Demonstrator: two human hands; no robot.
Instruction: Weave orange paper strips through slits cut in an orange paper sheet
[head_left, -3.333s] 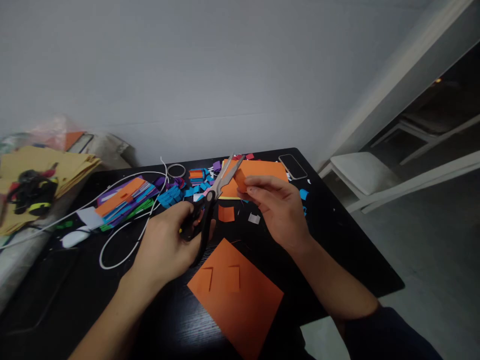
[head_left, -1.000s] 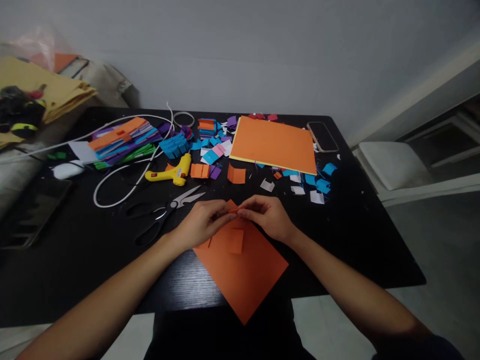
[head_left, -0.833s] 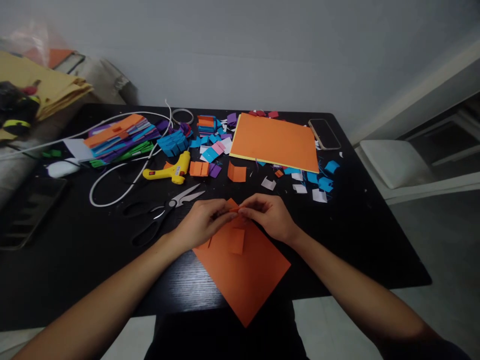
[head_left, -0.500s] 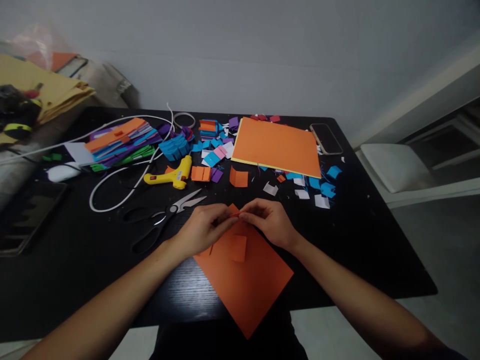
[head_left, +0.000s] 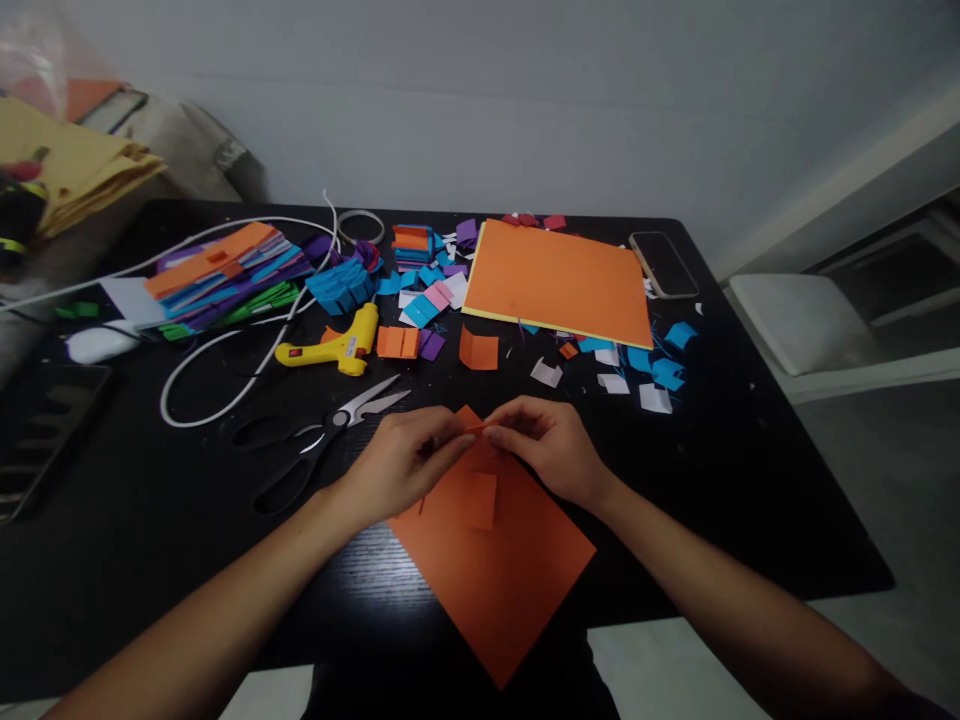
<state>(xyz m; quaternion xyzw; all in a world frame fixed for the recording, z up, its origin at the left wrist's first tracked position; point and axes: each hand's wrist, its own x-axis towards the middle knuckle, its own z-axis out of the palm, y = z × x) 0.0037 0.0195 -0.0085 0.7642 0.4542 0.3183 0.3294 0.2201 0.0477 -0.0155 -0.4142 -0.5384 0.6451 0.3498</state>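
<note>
Between my fingertips is a small orange paper strip (head_left: 478, 428). My left hand (head_left: 415, 450) pinches its left end, and my right hand (head_left: 551, 447) pinches the right end. Both hands are above the far corner of a large orange paper sheet (head_left: 499, 600), which lies turned like a diamond at the table's near edge. A small orange paper square (head_left: 481, 500) rests on that sheet, just below my hands. Part of the strip is hidden by my fingers. Open-bladed scissors (head_left: 341, 418) with black handles lie left of my left hand.
A yellow glue gun (head_left: 337, 345) and a white cable (head_left: 169, 385) lie at the left, near stacked coloured paper strips (head_left: 225, 270). Behind my hands are an orange paper stack (head_left: 559, 280) and scattered paper scraps (head_left: 652, 375). A phone (head_left: 664, 265) lies at the back right.
The camera view has shifted slightly, so the table items appear displaced. Both hands keep their pinch on the orange paper strip, with a slightly wider gap between the fingertips.
</note>
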